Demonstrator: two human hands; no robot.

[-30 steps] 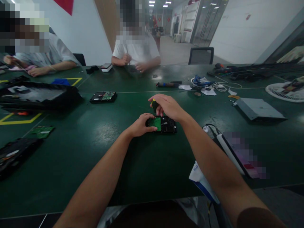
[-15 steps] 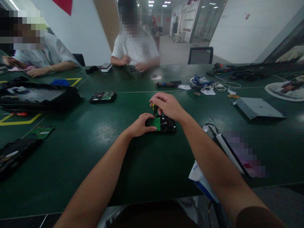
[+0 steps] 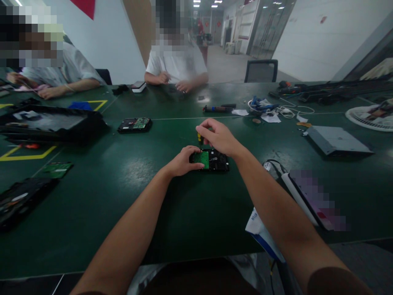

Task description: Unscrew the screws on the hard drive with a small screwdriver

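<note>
In the head view a black hard drive point(image 3: 219, 162) lies on the green table, its green circuit board point(image 3: 202, 159) facing up. My left hand point(image 3: 185, 161) grips the drive's left end, thumb along the near side and fingers over the far edge. Above the board, my right hand point(image 3: 216, 135) is closed round a small screwdriver point(image 3: 200, 138) with a yellow and black handle. The screwdriver stands nearly upright over the far edge of the board, close to my left fingertips. Its tip is too small to make out.
Another hard drive point(image 3: 135, 125) lies further left, near a black tray-like casing point(image 3: 52, 123). At far left are a loose green board point(image 3: 58, 169) and a black part point(image 3: 24, 198). A grey metal box point(image 3: 339, 140) sits right. Two people sit across the table point(image 3: 184, 229).
The whole view has shifted slightly. My right hand keeps hold of the screwdriver, and more of its yellow handle shows below the fingers. The left hand stays on the hard drive.
</note>
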